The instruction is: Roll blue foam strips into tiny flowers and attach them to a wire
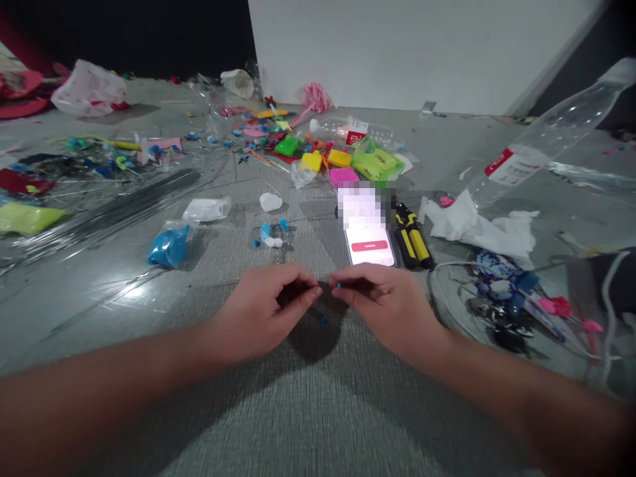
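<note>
My left hand (271, 308) and my right hand (392, 305) face each other just above the grey table, fingertips a small gap apart. A tiny blue bit of modelling clay (338, 285) shows between the thumb and finger of my right hand. The left thumb and fingers are pinched together; whatever they hold, if anything, does not show. Below the gap lies another small blue bit (324, 320). Ahead of the left hand rests a small blue-and-white clay piece (268, 235), with a white lump (271, 202) behind it.
A lit phone (370, 245) and yellow-black pliers (415, 238) lie beyond my right hand. To the left are a blue clay packet (169, 246), a white packet (206, 209) and thin wires (134, 205). Crumpled tissue (479, 225) and a tilted clear bottle (556, 132) are at right.
</note>
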Tool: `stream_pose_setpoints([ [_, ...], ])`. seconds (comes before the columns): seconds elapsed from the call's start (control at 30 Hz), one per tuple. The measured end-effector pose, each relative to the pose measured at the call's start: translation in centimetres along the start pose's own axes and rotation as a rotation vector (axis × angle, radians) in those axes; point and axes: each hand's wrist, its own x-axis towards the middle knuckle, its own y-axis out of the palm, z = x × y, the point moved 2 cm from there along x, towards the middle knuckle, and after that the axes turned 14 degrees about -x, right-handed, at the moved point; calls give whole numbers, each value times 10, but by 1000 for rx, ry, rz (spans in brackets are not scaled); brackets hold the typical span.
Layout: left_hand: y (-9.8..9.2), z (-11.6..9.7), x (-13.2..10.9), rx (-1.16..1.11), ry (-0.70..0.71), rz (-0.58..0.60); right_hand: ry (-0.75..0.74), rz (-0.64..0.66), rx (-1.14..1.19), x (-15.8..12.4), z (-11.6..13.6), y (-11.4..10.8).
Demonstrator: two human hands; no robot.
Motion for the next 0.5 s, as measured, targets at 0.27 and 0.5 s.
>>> stream_pose_setpoints([
  [0.27,-1,-1,3,-22,-5,-11,47,49,27,0,1,0],
  [0.5,1,-11,-2,-391,-207,53,-316,-30,-117,-2,13,-8],
])
